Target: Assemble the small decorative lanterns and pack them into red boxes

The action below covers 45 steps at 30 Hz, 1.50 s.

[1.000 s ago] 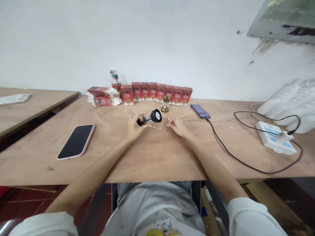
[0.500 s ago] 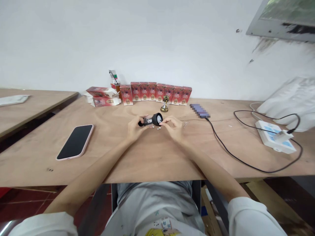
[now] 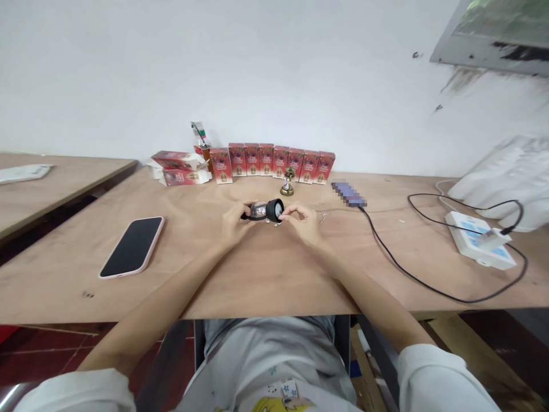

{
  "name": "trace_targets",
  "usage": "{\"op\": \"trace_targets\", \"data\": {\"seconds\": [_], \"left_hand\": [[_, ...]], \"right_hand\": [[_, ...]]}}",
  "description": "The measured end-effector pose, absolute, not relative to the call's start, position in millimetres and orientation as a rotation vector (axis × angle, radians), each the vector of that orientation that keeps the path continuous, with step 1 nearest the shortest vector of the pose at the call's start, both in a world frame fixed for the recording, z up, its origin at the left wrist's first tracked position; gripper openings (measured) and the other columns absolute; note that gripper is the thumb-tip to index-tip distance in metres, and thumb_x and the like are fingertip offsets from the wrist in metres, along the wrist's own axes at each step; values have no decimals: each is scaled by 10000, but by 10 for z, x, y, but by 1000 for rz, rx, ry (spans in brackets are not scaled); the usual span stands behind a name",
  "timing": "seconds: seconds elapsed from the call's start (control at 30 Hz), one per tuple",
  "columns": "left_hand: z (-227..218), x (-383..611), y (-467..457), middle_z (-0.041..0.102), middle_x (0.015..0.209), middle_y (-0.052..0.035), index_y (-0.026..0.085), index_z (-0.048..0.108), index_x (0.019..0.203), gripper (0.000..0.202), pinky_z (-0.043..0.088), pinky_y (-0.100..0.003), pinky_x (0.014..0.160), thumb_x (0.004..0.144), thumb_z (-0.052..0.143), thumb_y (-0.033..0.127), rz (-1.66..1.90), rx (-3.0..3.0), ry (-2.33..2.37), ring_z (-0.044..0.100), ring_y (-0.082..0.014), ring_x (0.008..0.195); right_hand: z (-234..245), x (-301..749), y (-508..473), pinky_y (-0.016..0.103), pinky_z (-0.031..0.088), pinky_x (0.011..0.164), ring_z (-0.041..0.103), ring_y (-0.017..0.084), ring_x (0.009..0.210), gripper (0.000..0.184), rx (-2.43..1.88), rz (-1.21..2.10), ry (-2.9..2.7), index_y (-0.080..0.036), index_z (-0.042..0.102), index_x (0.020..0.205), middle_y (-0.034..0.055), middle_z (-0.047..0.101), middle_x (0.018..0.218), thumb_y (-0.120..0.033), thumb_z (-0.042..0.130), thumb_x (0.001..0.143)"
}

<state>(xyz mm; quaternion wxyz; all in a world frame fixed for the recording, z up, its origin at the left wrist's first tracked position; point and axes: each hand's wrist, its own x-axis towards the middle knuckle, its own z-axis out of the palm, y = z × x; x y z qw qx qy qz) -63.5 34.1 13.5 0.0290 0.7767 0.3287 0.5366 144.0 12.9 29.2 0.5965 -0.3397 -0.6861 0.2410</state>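
1. Our left hand (image 3: 235, 220) holds the small black lantern (image 3: 262, 210) on its side, just above the tabletop (image 3: 266, 274) in the middle of the frame, with its fingers closed around the clear body.
2. Our right hand (image 3: 303, 220) has come in from where it rested on the tabletop at the right. Its fingers (image 3: 286, 212) now pinch narrowly at the lantern's round black end, perhaps on a small part, though that is too small to tell.
3. The lantern lies lower and more level than a second ago, so we judge that two-handed work at that end is under way.
4. Small pale discs (image 3: 275, 222) lie just below it, and red boxes (image 3: 274, 160) line the wall behind.
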Motion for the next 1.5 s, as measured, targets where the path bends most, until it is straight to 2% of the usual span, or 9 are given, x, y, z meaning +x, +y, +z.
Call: {"op": "trace_targets", "data": {"seconds": [0.3,0.57,0.7,0.9,1.03,1.13,1.33,1.5], "left_hand": [[127,-690,375,673,1087,-126,213,408,710,288,512,-354,816,823,587,410,1581,2433,1024,630,-218,1040],[92,-738,440,688,1065,-116,211,433,690,260,505,-337,785,827,575,379,1529,2564,1024,652,-201,930],[109,-750,419,681,1096,-112,215,449,706,215,498,-355,811,838,570,334,1519,2634,946,644,-210,961],[109,-733,426,681,1100,-123,208,459,735,219,494,-356,810,854,564,359,1466,2641,942,639,-214,978],[106,-727,445,682,1097,-132,197,461,751,275,496,-346,807,816,620,411,1520,2568,958,648,-207,949],[103,-720,442,682,1096,-136,193,464,754,314,497,-344,811,784,652,443,1534,2519,966,650,-212,960],[91,-690,410,671,1132,-142,196,472,779,274,499,-341,801,759,697,352,1537,2516,889,658,-218,961],[88,-689,406,670,1135,-142,199,461,768,316,494,-343,810,736,714,386,1502,2454,941,654,-222,975]], "right_hand": [[366,1493,130,301,462,722,583,143,678,218,-771,555,-1683,-214,617,631,-12,648,674,-389,690,738],[375,1533,167,304,467,722,599,147,676,232,-760,554,-1749,-217,621,622,-6,652,674,-410,713,709],[300,1548,225,296,466,706,598,141,665,281,-737,684,-1698,-205,591,576,-10,642,663,-423,749,656],[236,1613,311,300,476,696,606,144,660,320,-760,858,-1701,-197,601,575,-9,656,653,-475,753,620],[248,1627,312,302,483,713,630,155,703,287,-742,890,-1692,-192,666,655,20,696,715,-475,712,678],[232,1614,319,292,482,695,627,153,686,271,-754,886,-1637,-191,681,665,19,693,696,-459,721,671],[163,1619,377,281,477,682,615,140,664,222,-765,936,-1530,-200,695,648,5,689,683,-408,767,617],[178,1632,378,280,477,668,620,140,668,200,-721,928,-1539,-211,714,651,9,690,688,-397,777,614]]}}
